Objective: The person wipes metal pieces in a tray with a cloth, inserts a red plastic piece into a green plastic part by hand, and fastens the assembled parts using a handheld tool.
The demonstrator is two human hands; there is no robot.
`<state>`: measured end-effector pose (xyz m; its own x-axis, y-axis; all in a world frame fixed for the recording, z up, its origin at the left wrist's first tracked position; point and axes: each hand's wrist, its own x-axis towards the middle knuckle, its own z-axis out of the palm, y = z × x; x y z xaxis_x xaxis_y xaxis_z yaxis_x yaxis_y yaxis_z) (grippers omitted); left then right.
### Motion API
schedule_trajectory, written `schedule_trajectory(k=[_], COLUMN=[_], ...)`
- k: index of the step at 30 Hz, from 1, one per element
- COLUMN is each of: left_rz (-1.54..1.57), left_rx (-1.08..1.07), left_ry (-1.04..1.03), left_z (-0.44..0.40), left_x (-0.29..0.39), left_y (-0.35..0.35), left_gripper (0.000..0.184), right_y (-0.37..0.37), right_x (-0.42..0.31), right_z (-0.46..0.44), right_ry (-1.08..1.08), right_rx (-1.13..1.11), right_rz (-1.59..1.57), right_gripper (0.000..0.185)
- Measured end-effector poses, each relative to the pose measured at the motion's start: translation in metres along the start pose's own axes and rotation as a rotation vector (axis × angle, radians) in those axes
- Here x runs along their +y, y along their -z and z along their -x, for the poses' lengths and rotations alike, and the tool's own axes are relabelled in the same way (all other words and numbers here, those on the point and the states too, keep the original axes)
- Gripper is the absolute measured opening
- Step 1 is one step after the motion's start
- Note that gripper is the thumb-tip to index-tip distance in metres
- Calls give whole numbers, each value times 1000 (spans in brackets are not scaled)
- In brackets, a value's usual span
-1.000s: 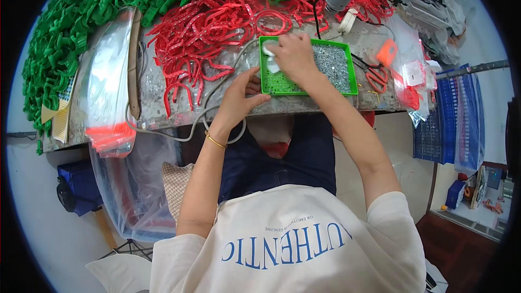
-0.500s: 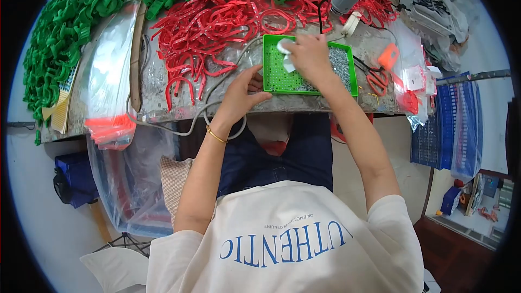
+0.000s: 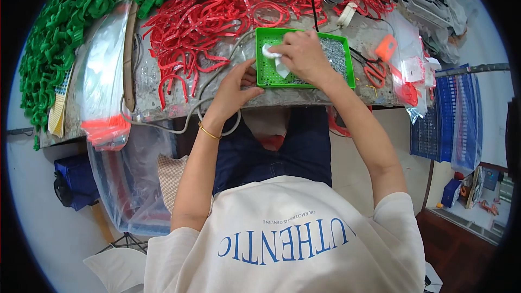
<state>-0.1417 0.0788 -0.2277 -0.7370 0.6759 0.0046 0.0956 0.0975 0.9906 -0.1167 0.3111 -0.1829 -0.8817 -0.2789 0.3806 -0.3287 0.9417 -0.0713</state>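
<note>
A shallow green tray (image 3: 304, 86) lies at the front of the worktable, with many small grey metal bits (image 3: 336, 57) heaped in its right part. Its left part shows a green base with a grid of small dots. My right hand (image 3: 304, 57) is over the middle of the tray, fingers pinched on a crumpled white wipe (image 3: 280, 69) that hangs against the tray floor; it could be cloth or tissue. My left hand (image 3: 237, 88) grips around the tray's front left corner, thumb near the front edge and curled fingers at the left wall.
Tangled red straps (image 3: 201, 27) and a heap of green plastic parts (image 3: 70, 27) lie behind and left. Clear bags (image 3: 106, 70) lie at the left, with a grey cable (image 3: 187, 130) nearby. Red-handled scissors (image 3: 374, 73) and an orange object (image 3: 386, 48) are right of the tray.
The view has shifted slightly, so the table appears a little further left and higher. My right hand has moved the white wipe slightly within the tray's left part. My left hand stays at the corner.
</note>
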Motion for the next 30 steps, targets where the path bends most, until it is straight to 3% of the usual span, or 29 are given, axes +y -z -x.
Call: schedule_trajectory(k=[8,12,15,17,22,30], left_rz=[4,-12,-22,-19,-28,-37], left_rx=[11,17,23,8,30,34], left_ry=[2,3,-7,-3,10,17], left_z=[1,0,0,0,0,2], left_x=[1,0,1,1,0,3], left_y=[-2,-2,1,-2,-2,-3], left_gripper=[71,71,71,71,72,74], right_y=[-9,1,28,52,17,10], right_x=[-19,-3,18,23,6,-5], right_z=[3,9,8,8,-9,-1], right_ry=[130,210,227,104,166,163], right_rx=[-254,-283,-439,-509,-213,-369], right_rz=[-406,-409,-311,-261,-324,-465], right_gripper=[18,17,17,17,14,10])
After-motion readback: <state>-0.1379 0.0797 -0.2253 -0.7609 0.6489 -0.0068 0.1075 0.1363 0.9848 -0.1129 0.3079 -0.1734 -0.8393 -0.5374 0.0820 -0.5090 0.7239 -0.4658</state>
